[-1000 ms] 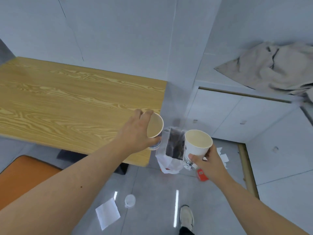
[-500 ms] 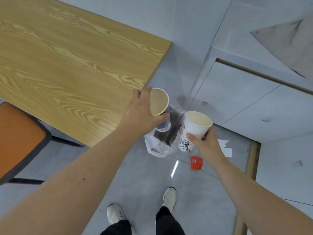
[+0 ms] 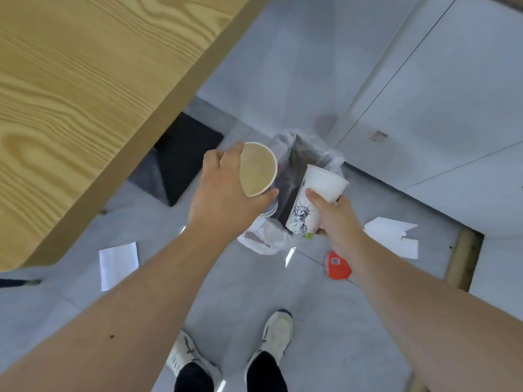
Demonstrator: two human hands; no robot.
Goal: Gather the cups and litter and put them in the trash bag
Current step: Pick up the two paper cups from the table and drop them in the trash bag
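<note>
Over the trash bag (image 3: 285, 142), both hands (image 3: 223, 199) grip cups (image 3: 257, 172).

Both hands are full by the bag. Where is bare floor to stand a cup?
Bare floor lies between the white paper, the bag and the shoes. Right of the bag it is crowded: torn paper and a red wrapper.

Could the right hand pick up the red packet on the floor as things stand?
Probably not yet. The right hand is closed around the statue-print cup, held over the trash bag. The red packet lies uncovered on the floor near it, so only the full grip is in the way.
</note>
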